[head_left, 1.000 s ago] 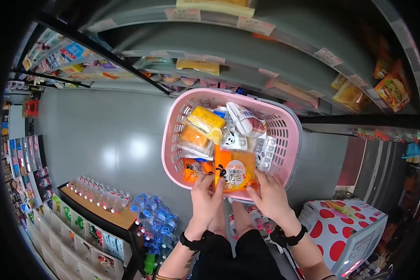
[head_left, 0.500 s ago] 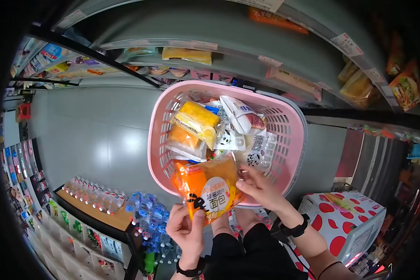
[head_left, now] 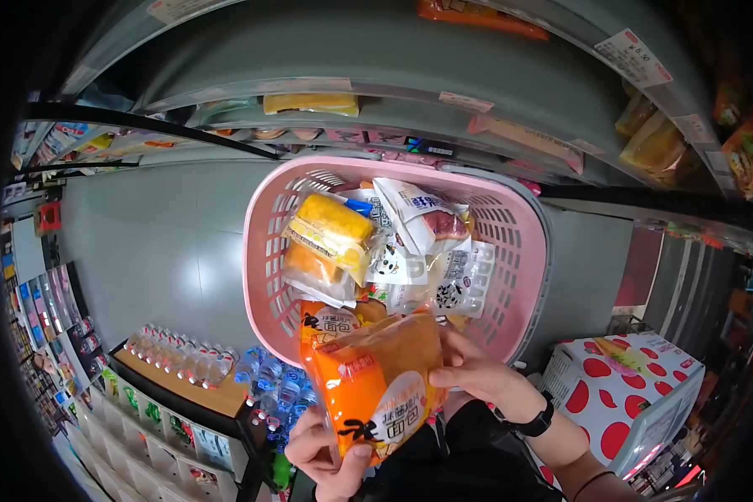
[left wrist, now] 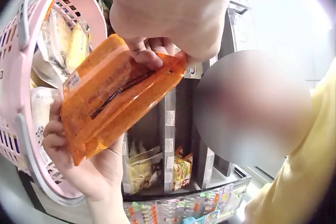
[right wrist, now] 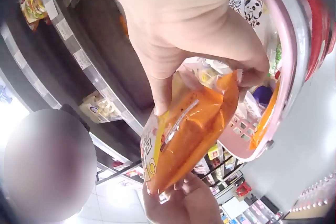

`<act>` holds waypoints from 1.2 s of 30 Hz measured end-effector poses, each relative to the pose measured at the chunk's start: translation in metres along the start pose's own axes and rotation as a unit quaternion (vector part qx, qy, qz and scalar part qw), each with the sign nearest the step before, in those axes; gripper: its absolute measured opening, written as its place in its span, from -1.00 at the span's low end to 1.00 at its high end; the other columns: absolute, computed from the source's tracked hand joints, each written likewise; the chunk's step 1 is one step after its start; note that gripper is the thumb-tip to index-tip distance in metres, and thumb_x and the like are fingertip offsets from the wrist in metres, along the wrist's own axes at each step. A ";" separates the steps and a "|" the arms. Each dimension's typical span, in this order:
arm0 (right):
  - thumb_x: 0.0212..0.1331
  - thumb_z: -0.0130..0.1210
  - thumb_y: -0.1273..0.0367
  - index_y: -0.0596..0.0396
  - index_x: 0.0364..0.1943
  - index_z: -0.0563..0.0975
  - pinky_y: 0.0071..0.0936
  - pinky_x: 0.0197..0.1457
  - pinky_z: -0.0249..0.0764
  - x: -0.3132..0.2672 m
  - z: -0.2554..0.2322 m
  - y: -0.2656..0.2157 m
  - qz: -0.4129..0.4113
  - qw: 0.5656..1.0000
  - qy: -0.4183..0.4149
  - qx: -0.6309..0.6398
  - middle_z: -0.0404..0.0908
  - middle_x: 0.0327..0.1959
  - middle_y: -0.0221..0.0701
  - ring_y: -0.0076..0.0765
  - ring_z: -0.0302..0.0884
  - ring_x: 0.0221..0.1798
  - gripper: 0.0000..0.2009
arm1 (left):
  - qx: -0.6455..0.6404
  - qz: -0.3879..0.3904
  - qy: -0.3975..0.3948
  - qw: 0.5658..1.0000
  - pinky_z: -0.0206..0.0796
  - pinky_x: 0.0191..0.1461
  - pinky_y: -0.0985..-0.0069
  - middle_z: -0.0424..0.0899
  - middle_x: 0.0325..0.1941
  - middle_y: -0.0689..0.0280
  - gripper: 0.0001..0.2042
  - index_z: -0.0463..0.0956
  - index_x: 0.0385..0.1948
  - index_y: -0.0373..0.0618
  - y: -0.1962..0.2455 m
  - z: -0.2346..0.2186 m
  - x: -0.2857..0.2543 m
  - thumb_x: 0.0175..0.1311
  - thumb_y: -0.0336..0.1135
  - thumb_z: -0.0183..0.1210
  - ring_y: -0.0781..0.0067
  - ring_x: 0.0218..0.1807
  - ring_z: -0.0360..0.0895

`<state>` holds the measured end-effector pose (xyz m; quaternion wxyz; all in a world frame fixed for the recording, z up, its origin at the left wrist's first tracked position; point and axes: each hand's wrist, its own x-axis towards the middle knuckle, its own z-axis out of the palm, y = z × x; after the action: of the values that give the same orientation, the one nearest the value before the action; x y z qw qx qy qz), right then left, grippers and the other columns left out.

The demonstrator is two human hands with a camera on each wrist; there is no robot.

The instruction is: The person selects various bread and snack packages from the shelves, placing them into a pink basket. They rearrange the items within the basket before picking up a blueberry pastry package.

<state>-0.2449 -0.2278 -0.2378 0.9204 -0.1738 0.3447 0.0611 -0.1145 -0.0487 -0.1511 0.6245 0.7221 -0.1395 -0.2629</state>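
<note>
Orange plastic bread packet (head_left: pixel 376 386) | held above near rim of pink plastic basket (head_left: pixel 263 251) | long axis hand to hand | left hand (head_left: pixel 330 456) grips lower end, right hand (head_left: pixel 477 376) pinches upper edge

The orange bread packet (head_left: pixel 375 386) covers most of the left hand (head_left: pixel 326 456) in the head view; only the thumb and a few fingertips show below it, and the wrist is cut off by the bottom edge. The same packet hides the near rim of the pink basket (head_left: pixel 263 226) and most of a second orange packet (head_left: pixel 336 320) behind it. In the left wrist view the left hand (left wrist: pixel 173 11) fills the top of the frame, out of focus. Both wrist views carry a blurred round patch. The shelf labels (head_left: pixel 632 58) at upper right are too small to read.
</note>
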 end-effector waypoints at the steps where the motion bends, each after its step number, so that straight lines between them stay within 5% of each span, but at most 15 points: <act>1: 0.04 0.48 0.34 0.23 0.49 0.10 -0.34 0.51 0.21 -0.001 -0.001 0.000 -0.015 1.000 0.006 0.008 0.33 0.38 -0.31 -0.33 0.30 0.43 -0.04 | 0.015 0.000 -0.050 0.999 0.35 0.02 0.39 0.61 -0.20 0.18 -0.71 0.50 -0.18 -0.17 0.007 -0.007 0.003 0.13 -0.41 0.41 0.36 -0.14 0.52; 3: -0.07 0.54 0.37 0.24 0.49 0.09 -0.33 0.51 0.21 -0.003 -0.002 -0.001 -0.045 0.999 0.016 0.024 0.35 0.37 -0.31 -0.33 0.29 0.43 0.03 | -0.010 -0.009 -0.097 0.995 0.31 0.17 0.31 0.59 -0.05 0.17 -0.70 0.51 -0.06 -0.14 0.011 -0.007 0.004 0.23 -0.39 0.39 0.31 0.00 0.49; 6: -0.18 0.56 0.44 0.25 0.47 0.09 -0.31 0.50 0.24 -0.015 0.000 -0.012 -0.088 0.991 0.102 -0.003 0.36 0.35 -0.32 -0.33 0.30 0.43 0.07 | 0.021 -0.058 -0.035 0.998 0.29 0.13 0.39 0.56 -0.05 0.10 -0.68 0.51 -0.32 -0.25 0.004 -0.001 0.006 0.11 -0.23 0.42 0.34 -0.04 0.52; 7: -0.18 0.55 0.46 0.24 0.47 0.09 -0.31 0.49 0.26 -0.017 0.000 -0.015 -0.100 0.990 0.101 0.000 0.36 0.35 -0.32 -0.33 0.30 0.43 0.06 | -0.021 -0.043 0.004 0.999 0.32 0.00 0.40 0.62 -0.20 0.11 -0.73 0.51 -0.32 -0.23 0.001 0.008 0.010 0.06 -0.39 0.44 0.35 -0.15 0.50; 10: -0.17 0.52 0.50 0.19 0.45 0.10 -0.31 0.47 0.29 -0.022 -0.001 -0.019 -0.127 0.986 0.105 0.005 0.35 0.34 -0.33 -0.34 0.31 0.42 0.02 | -0.027 -0.035 -0.018 0.999 0.31 0.05 0.39 0.60 -0.18 0.11 -0.78 0.52 -0.38 -0.23 -0.012 0.009 0.018 0.08 -0.42 0.42 0.32 -0.10 0.48; 14: -0.14 0.51 0.53 0.11 0.44 0.13 -0.30 0.46 0.31 -0.029 0.002 -0.018 -0.137 0.980 0.144 0.015 0.37 0.32 -0.33 -0.36 0.32 0.42 -0.02 | 0.003 -0.018 -0.064 0.998 0.19 0.24 0.35 0.54 -0.02 0.12 -0.80 0.57 -0.33 -0.24 -0.027 0.009 0.027 0.05 -0.45 0.40 0.27 0.10 0.40; 15: -0.13 0.51 0.53 0.10 0.43 0.13 -0.30 0.46 0.31 -0.030 0.004 -0.018 -0.138 0.978 0.156 0.022 0.38 0.31 -0.34 -0.36 0.32 0.42 -0.02 | 0.026 -0.045 -0.065 0.997 0.13 0.32 0.33 0.49 0.11 0.15 -0.80 0.59 -0.37 -0.17 -0.032 0.005 0.025 0.07 -0.29 0.39 0.26 0.20 0.39; 18: -0.12 0.52 0.52 0.10 0.43 0.13 -0.31 0.44 0.33 -0.032 -0.001 -0.016 -0.164 0.972 0.165 -0.023 0.38 0.31 -0.34 -0.36 0.32 0.42 -0.02 | 0.019 -0.037 -0.063 0.997 0.09 0.39 0.29 0.38 0.25 0.10 -0.82 0.59 -0.32 -0.19 -0.041 0.007 0.029 0.06 -0.48 0.37 0.22 0.28 0.33; 22: -0.11 0.52 0.50 0.14 0.40 0.17 -0.31 0.40 0.38 -0.036 -0.003 -0.018 -0.178 0.969 0.166 -0.045 0.44 0.28 -0.32 -0.35 0.41 0.36 -0.07 | -0.063 -0.092 -0.059 0.992 0.08 0.49 0.27 0.34 0.35 0.08 -0.52 0.40 0.14 -0.15 -0.036 0.020 0.036 0.14 -0.51 0.31 0.23 0.38 0.34; 23: -0.10 0.52 0.49 0.15 0.39 0.19 -0.31 0.40 0.39 -0.036 -0.006 -0.019 -0.175 0.971 0.156 -0.052 0.45 0.28 -0.31 -0.35 0.44 0.34 -0.08 | -0.085 -0.104 -0.065 0.989 0.08 0.52 0.28 0.36 0.38 0.07 -0.32 0.16 0.39 -0.18 -0.033 0.024 0.037 0.22 -0.47 0.28 0.23 0.41 0.34; 27: -0.10 0.51 0.49 0.19 0.37 0.24 -0.32 0.38 0.42 -0.038 -0.001 -0.020 -0.204 0.961 0.182 -0.048 0.52 0.24 -0.30 -0.34 0.50 0.29 -0.12 | -0.141 -0.192 -0.108 0.965 0.06 0.54 0.29 0.33 0.46 0.06 -0.29 0.08 0.48 -0.30 -0.035 0.021 0.044 0.35 -0.33 0.22 0.23 0.48 0.29; 30: -0.12 0.51 0.51 0.22 0.41 0.21 -0.32 0.36 0.46 -0.033 0.000 -0.024 -0.201 0.964 0.172 -0.031 0.50 0.27 -0.26 -0.32 0.49 0.32 -0.08 | -0.119 -0.241 -0.142 0.953 0.22 0.39 0.44 0.55 0.27 0.21 -0.52 0.33 0.33 -0.33 -0.041 0.016 0.046 0.44 -0.34 0.16 0.46 0.28 0.44; 36: 0.05 0.47 0.34 0.21 0.42 0.20 -0.32 0.35 0.47 -0.034 -0.020 -0.003 -0.222 0.959 0.175 0.006 0.46 0.31 -0.23 -0.24 0.48 0.34 -0.14 | -0.168 -0.250 -0.124 0.945 0.31 0.24 0.55 0.65 0.10 0.32 -0.67 0.45 0.20 -0.30 -0.052 0.018 0.048 0.51 -0.36 0.11 0.60 0.12 0.52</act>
<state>-0.2825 -0.2381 -0.2284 0.8372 -0.2488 0.4532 -0.1785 -0.0920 -0.0798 -0.2131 0.6283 0.5804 0.0157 -0.5177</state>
